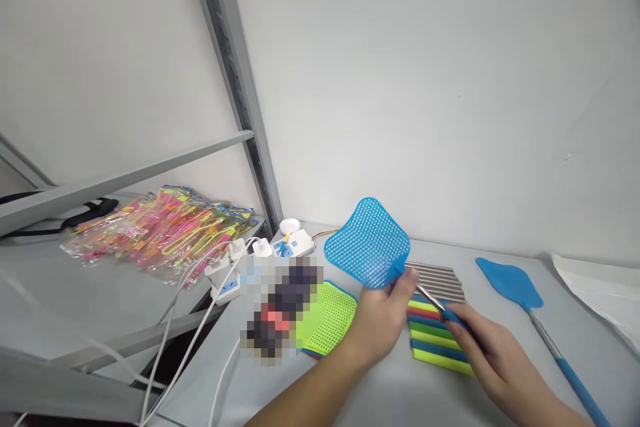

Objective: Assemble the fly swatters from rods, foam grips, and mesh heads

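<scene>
A blue mesh fly swatter (370,240) is held up in front of me. My left hand (383,320) is closed around the neck, just below the mesh head. My right hand (493,353) grips its blue handle, and a stretch of metal shaft shows between the hands. Behind and under them lie several metal rods (437,280) and a row of coloured handle grips (440,350) in yellow, blue, green and red. Left of my left hand is a stack of mesh swatter heads, a lime one (337,317) on top. Another blue fly swatter (513,285) rests on the right.
Power strips (299,243) with plugs and white cables stand at the table's left edge, beside a pixelated patch (283,310). A metal shelf post (235,60) rises there. Clear bags of colourful items (170,230) lie on the left shelf. White sheeting (595,283) lies far right.
</scene>
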`<state>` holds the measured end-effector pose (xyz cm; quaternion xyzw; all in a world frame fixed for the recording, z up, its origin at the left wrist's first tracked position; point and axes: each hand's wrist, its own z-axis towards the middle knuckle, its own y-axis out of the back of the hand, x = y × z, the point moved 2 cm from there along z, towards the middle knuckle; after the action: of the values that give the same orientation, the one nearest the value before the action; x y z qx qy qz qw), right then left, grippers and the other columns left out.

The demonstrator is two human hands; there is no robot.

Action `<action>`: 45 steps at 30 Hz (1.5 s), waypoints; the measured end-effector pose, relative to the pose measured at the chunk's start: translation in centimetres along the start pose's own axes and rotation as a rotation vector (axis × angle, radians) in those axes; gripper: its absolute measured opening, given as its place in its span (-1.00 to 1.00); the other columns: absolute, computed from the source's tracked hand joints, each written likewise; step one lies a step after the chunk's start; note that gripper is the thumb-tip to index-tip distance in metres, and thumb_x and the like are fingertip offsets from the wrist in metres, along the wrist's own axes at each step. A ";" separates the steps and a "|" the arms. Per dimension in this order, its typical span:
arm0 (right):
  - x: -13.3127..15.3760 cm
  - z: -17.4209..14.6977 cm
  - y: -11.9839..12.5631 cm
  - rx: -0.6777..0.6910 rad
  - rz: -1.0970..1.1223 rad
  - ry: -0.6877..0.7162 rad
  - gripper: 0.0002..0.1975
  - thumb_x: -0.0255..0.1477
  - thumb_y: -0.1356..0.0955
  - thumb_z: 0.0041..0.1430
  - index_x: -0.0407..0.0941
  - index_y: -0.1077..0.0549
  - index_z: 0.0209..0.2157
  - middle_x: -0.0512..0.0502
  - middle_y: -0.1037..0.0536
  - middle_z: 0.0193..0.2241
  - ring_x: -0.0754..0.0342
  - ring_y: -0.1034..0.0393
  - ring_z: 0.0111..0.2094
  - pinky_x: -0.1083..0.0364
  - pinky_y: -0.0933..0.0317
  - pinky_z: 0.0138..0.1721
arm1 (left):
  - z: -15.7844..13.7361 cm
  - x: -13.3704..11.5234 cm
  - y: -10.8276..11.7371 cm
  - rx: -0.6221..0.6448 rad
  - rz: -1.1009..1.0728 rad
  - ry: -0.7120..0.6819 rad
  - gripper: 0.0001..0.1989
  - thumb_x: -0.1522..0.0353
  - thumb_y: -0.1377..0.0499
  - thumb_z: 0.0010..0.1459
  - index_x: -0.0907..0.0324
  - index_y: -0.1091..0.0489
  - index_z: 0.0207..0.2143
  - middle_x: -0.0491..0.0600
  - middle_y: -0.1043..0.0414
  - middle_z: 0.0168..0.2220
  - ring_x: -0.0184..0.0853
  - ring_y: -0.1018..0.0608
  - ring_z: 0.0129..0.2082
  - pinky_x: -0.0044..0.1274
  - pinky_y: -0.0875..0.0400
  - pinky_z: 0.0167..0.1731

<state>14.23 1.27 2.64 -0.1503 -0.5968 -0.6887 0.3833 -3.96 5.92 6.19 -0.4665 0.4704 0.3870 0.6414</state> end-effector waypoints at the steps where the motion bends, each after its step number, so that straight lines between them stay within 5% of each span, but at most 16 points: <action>1: 0.1 -0.1 -0.2 0.016 -0.006 0.006 -0.82 -0.32 -0.17 0.33 0.00 -0.34 -0.13 -0.07 -0.53 -0.36 0.01 -0.43 -0.40 0.11 -0.28 -0.38 | -0.1 0.7 0.1 -0.050 -0.018 0.003 -0.62 0.04 -0.20 0.08 0.14 -0.34 -0.57 -0.14 -0.16 -0.66 -0.37 -0.29 -0.58 -0.55 -0.21 -0.54; 6: 1.5 -0.7 -1.0 0.084 -0.005 0.067 -0.82 -0.32 -0.17 0.32 0.01 -0.35 -0.17 -0.07 -0.56 -0.37 0.01 -0.47 -0.43 0.13 -0.27 -0.42 | -1.3 2.4 1.7 -0.213 -0.001 0.007 -0.57 0.02 -0.19 0.08 0.13 -0.23 -0.59 -0.13 -0.16 -0.61 -0.39 -0.26 -0.56 -0.55 -0.19 -0.54; 13: 2.2 -0.6 -1.1 0.134 -0.007 0.022 -0.78 -0.25 -0.14 0.34 -0.02 -0.32 -0.26 -0.02 -0.52 -0.48 0.04 -0.41 -0.52 0.14 -0.19 -0.49 | -1.7 1.1 1.4 -0.137 0.173 -0.035 -0.61 0.09 -0.14 0.14 0.11 -0.21 -0.61 -0.12 -0.15 -0.62 -0.32 -0.30 -0.50 -0.51 -0.23 -0.44; 20: 2.4 -0.7 -0.8 0.207 -0.047 0.004 -0.73 -0.25 -0.08 0.38 -0.03 -0.27 -0.30 0.00 -0.49 -0.48 0.04 -0.38 -0.49 0.12 -0.11 -0.45 | -2.3 1.7 0.3 -0.003 0.335 -0.049 -0.74 0.18 -0.09 0.19 0.14 -0.34 -0.46 -0.08 -0.36 -0.42 -0.32 -0.40 -0.36 -0.50 -0.27 -0.21; 27: 4.4 -1.4 -0.2 0.116 -0.154 0.014 -0.68 -0.25 -0.08 0.38 -0.03 -0.19 -0.45 0.03 -0.39 -0.56 0.07 -0.28 -0.55 0.12 -0.02 -0.49 | -2.9 0.1 0.1 0.147 0.305 -0.069 -0.69 0.14 -0.14 0.14 0.14 -0.31 -0.54 -0.11 -0.29 -0.52 -0.33 -0.38 -0.43 -0.52 -0.28 -0.30; 35: 3.7 -5.7 1.3 0.032 -0.222 -0.089 -0.70 -0.22 -0.07 0.38 -0.02 -0.23 -0.38 0.03 -0.42 -0.53 0.04 -0.30 -0.52 0.10 0.01 -0.46 | -1.8 -1.3 0.3 -0.030 0.120 -0.145 -0.62 0.15 -0.23 0.05 0.15 -0.23 -0.66 -0.20 -0.11 -0.69 -0.46 -0.20 -0.65 -0.59 -0.14 -0.57; 45: 3.9 -5.8 2.8 -0.043 -0.043 -0.180 -0.69 -0.21 -0.05 0.38 -0.03 -0.19 -0.39 0.06 -0.37 -0.55 0.06 -0.24 -0.53 0.12 0.02 -0.49 | 0.7 1.1 -4.4 0.073 0.032 -0.100 -0.50 -0.01 -0.07 0.17 0.15 -0.10 -0.61 -0.23 -0.03 -0.69 -0.52 -0.15 -0.71 -0.62 -0.07 -0.69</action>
<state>15.03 -5.52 5.79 -0.2068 -0.6171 -0.6931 0.3100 0.58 5.51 6.25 -0.4152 0.4589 0.4026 0.6745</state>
